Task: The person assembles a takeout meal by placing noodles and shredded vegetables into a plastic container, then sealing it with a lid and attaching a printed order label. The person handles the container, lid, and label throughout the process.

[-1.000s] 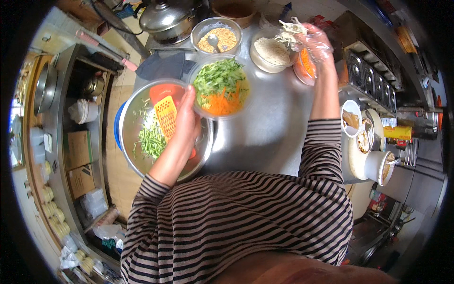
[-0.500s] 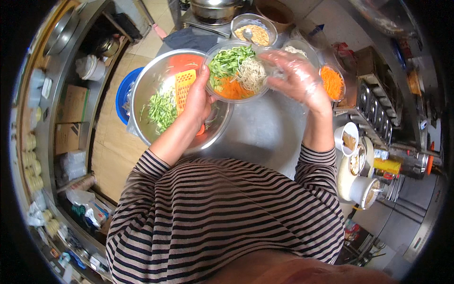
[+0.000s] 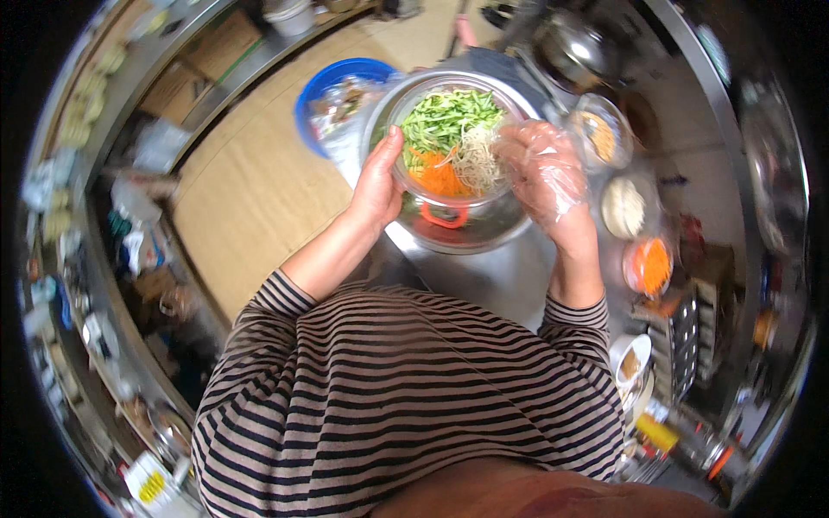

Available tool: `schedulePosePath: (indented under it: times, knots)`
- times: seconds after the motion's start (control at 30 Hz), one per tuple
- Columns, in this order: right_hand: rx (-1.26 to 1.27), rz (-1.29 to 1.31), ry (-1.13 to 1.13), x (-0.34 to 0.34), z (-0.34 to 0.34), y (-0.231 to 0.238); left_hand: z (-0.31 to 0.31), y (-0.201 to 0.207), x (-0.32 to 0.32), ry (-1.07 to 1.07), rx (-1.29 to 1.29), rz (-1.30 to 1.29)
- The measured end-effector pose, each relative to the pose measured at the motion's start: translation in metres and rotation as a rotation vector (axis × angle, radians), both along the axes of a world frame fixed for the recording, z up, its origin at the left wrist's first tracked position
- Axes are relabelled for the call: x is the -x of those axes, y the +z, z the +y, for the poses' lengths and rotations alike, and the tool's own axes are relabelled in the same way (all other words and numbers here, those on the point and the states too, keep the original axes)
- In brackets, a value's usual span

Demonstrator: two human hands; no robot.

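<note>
Bowl, round, opens upward; left hand grips its rim, right hand bends at the opposite edge, hold unclear; beneath the fingers, metal basin; bodyward, countertop.

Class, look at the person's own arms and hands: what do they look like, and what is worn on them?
Both sleeves have narrow stripes in black and dull pinkish-brown, ending short of the hands. The left hand is bare. The right hand wears a loose, crinkled, see-through glove.
</note>
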State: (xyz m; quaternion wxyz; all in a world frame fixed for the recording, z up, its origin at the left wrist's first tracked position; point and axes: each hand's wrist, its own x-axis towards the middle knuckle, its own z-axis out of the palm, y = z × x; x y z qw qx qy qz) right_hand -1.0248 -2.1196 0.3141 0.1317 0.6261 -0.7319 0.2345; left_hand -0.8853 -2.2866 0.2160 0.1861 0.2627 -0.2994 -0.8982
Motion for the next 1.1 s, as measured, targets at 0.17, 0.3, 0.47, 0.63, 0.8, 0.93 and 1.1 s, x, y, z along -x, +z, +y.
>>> schedulePosePath:
  times: [0.17,0.3,0.47,0.63,0.8,0.93,1.1]
  knots:
    - [0.006,-0.108,0.162,-0.034,-0.071,0.003,-0.049,-0.016,-0.072,0.187,0.105,0.02]
    - [-0.095,-0.001,0.298,-0.107,-0.15,0.002,-0.077,-0.033,-0.144,0.331,0.197,0.044]
    - [-0.138,-0.072,0.567,-0.216,-0.243,0.013,-0.127,-0.039,-0.265,0.414,0.091,0.088]
    - [-0.15,-0.348,0.725,-0.324,-0.325,-0.017,-0.16,-0.051,-0.415,0.637,0.079,-0.143]
    - [-0.484,-1.099,0.793,-0.451,-0.411,-0.066,-0.163,-0.06,-0.559,1.005,-0.037,-0.304]
    - [-0.704,-1.201,0.924,-0.547,-0.471,-0.088,-0.15,-0.077,-0.644,1.388,-0.042,-0.333]
    - [-0.928,-1.118,1.091,-0.656,-0.54,-0.109,-0.122,-0.106,-0.712,1.801,-0.141,-0.318]
